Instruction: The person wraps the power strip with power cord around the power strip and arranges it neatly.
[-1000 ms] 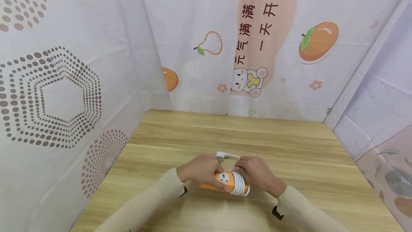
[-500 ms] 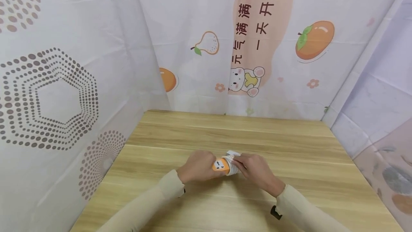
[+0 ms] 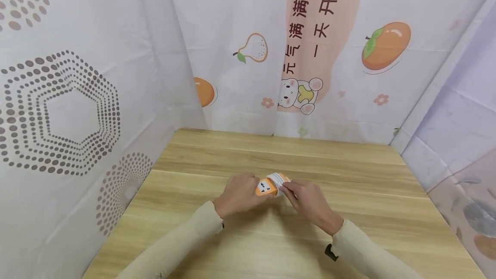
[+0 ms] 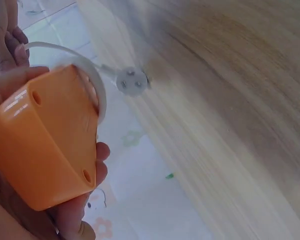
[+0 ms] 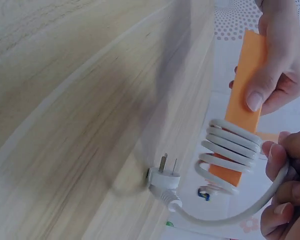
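My left hand (image 3: 240, 195) grips an orange power strip (image 3: 265, 187), thumb along its side in the right wrist view. White cord (image 5: 232, 150) is wound in several loops round the far part of the strip. With thumb and fingertips, my right hand (image 3: 311, 201) pinches the cord's loose length beside the loops. From there the cord curves down to a white three-pin plug (image 5: 163, 182), which hangs with its pins pointing away from the strip. In the left wrist view the strip's orange end (image 4: 50, 140) fills the palm, and the plug (image 4: 131, 82) shows beyond it.
The wood-grain table (image 3: 217, 154) lies beneath both hands. Printed white curtains (image 3: 228, 81) stand behind it and on both sides. A dark strap piece (image 3: 331, 252) sticks out at the right cuff.
The power strip has moved away from the body and tilted, its wound end now pointing up and back. The right hand has followed with the cord; the plug has dropped from view in the head view.
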`<state>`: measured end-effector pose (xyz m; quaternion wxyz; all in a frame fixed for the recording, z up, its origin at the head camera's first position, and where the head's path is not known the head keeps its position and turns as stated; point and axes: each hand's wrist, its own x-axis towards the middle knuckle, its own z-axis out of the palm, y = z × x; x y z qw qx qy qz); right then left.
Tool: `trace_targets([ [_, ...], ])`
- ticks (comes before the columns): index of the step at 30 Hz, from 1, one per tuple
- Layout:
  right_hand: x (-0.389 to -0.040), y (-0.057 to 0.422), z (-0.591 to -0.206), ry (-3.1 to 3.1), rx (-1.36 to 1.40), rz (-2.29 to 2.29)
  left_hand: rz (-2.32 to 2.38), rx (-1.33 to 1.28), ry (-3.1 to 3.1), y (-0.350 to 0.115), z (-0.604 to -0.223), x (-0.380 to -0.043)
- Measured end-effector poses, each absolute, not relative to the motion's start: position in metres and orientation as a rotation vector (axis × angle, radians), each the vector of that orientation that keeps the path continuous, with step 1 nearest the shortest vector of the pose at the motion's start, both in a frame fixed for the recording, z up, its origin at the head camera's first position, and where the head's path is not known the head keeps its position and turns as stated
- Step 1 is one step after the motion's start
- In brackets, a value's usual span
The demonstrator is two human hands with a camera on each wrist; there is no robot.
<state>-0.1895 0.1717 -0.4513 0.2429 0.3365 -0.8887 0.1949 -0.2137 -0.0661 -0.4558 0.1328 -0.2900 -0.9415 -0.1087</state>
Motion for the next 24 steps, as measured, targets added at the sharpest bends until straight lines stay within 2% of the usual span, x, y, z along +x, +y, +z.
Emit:
trace_targets([
  [6, -0.193, 0.171, -0.448, -2.403, 0.932, 0.574, -0.353, -0.716, -2.669, -0.067, -0.450, -0.219],
  [24, -0.193, 0.176, -0.447, -2.366, 0.904, 0.660, -0.926, -0.702, -2.714, -0.064, -0.441, -0.222],
])
